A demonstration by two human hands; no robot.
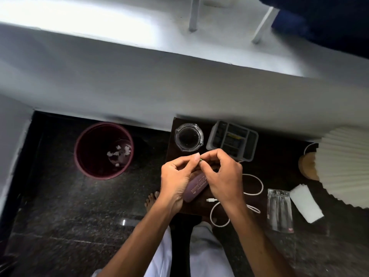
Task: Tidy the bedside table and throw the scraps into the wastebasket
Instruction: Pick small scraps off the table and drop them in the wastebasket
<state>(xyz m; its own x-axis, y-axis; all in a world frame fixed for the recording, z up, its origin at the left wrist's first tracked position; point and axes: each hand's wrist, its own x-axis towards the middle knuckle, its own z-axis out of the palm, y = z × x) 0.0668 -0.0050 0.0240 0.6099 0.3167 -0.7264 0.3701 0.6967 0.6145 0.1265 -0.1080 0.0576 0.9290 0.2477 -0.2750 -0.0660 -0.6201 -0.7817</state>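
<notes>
Dressed in loose white trousers (207, 252), softly creased over both legs; bare forearms (143, 232), uncovered to the frame edge; bare foot (152, 198), toes showing.

a tiny green thing (200, 160) is pinched between the fingertips of the left hand (175, 176) and the right hand (221, 177); it is too small to be identified. the purple case (196, 185) is largely covered by both hands, and its print is only partly shown. part of the white cable (212, 200) is hidden under the right forearm. the pleated shade (343, 166) is cut off by the right edge. the contents of the organiser (232, 139) are blurred, as are the white scraps (119, 153) in the wastebasket (89, 152).
</notes>
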